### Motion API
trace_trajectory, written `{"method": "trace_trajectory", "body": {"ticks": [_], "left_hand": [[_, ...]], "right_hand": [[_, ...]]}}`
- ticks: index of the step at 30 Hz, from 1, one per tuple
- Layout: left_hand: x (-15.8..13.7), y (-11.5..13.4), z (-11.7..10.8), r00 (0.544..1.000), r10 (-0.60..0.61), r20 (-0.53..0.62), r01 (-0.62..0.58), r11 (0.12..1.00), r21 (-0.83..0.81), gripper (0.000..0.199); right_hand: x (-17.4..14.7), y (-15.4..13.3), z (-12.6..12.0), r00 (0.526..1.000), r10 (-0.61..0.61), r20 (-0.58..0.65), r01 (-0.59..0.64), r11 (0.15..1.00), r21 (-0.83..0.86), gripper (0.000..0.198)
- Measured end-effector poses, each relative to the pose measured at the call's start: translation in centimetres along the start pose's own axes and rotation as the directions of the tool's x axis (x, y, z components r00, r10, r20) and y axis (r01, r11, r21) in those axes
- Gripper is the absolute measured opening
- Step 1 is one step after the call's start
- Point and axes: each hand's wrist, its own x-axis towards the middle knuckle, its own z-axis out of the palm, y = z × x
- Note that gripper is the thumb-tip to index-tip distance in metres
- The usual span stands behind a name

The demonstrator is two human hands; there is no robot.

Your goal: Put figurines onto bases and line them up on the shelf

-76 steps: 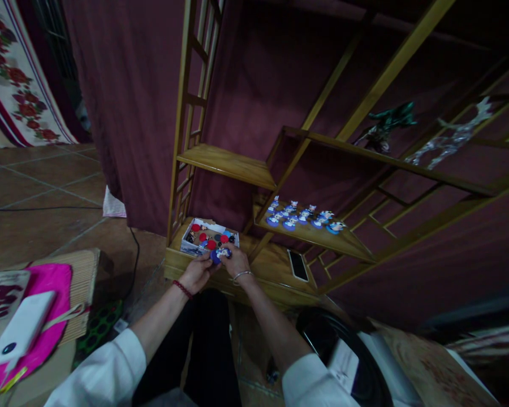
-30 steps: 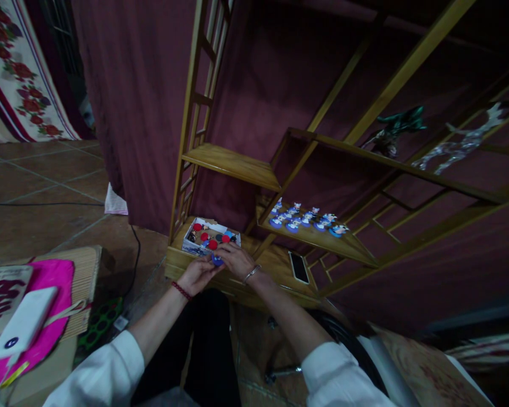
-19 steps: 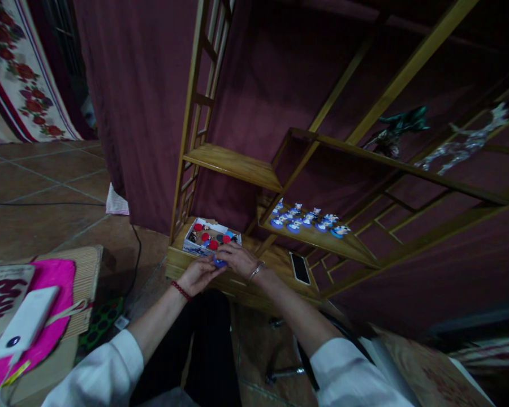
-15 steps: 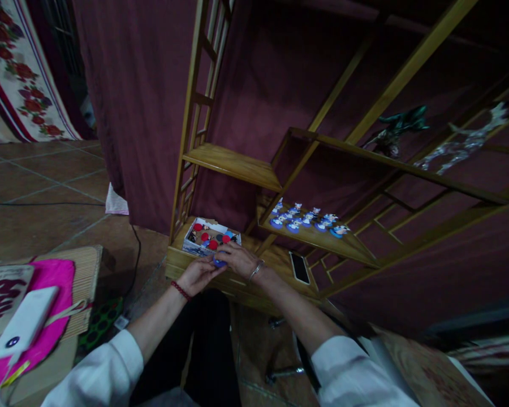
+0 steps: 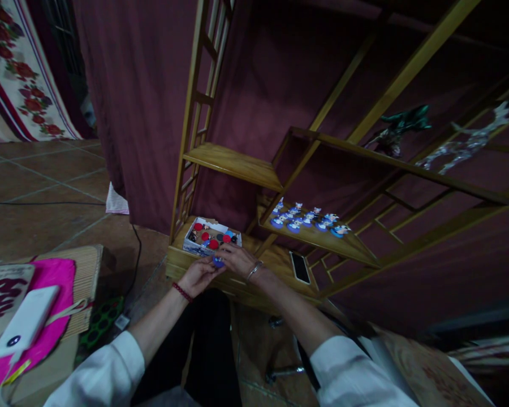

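Between my two hands is a small figurine with a round blue base [image 5: 218, 262]; most of its body is hidden by my fingers. My left hand [image 5: 200, 275], palm turned up, grips it from the left. The fingers of my right hand [image 5: 237, 260] close on it from the right and above. Just beyond my hands sits an open cardboard box [image 5: 190, 247] with several small figures in it, their red, blue and dark round bases showing. Several blue-based figurines [image 5: 294, 225] stand in rows on a wooden shelf [image 5: 343, 246] to the right.
A phone [image 5: 300, 267] lies on the lower cabinet top, right of my hands. A small shelf [image 5: 233, 164] juts out above the box. Higher right are a green ornament [image 5: 401, 130] and a clear animal figure [image 5: 466, 141]. A white power bank [image 5: 27, 322] rests on pink cloth at left.
The blue base has turned slightly between my fingers and shows a little more of its face. Both hands stay almost in the same place beside the box.
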Motion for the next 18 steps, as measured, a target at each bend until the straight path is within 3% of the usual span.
{"method": "trace_trajectory", "body": {"ticks": [18], "left_hand": [[0.2, -0.6, -0.2, 0.999, 0.005, -0.053, -0.005, 1.000, -0.016, 0.042]], "right_hand": [[0.2, -0.3, 1.1, 0.977, 0.212, 0.013, -0.213, 0.972, 0.101, 0.026]]}}
